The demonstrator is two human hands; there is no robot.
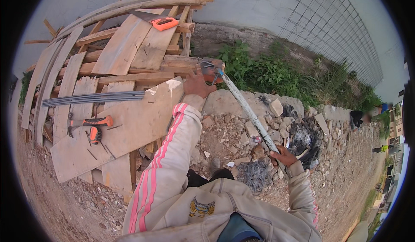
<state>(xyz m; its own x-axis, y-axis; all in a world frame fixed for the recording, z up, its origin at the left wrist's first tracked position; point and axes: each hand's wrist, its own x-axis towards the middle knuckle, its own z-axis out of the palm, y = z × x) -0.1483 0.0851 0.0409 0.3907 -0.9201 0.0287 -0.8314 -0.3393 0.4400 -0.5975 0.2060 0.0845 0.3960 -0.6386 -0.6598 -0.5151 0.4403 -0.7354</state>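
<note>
My right hand (283,157) is closed around the lower end of a long steel pipe (252,114) with worn white paint. The pipe slants up and left to a blue-marked tip beside a small metal fixture (207,64) on the end of a timber beam (176,62). There my left hand (198,85) has its fingers curled at the fixture. A short thin metal rod (215,78) shows beside them, but what the fingers grip is partly hidden. Left of that hand, several grey steel rods (93,98) lie bundled on a wide plank (129,123).
A hammer (91,121), a tape measure (95,135) and loose nails lie on the plank. A handsaw (163,23) rests on the stacked boards farther back. Rubble (225,134) and tangled wire (255,176) cover the ground. Weeds (268,69) and steel mesh (333,25) stand by the wall.
</note>
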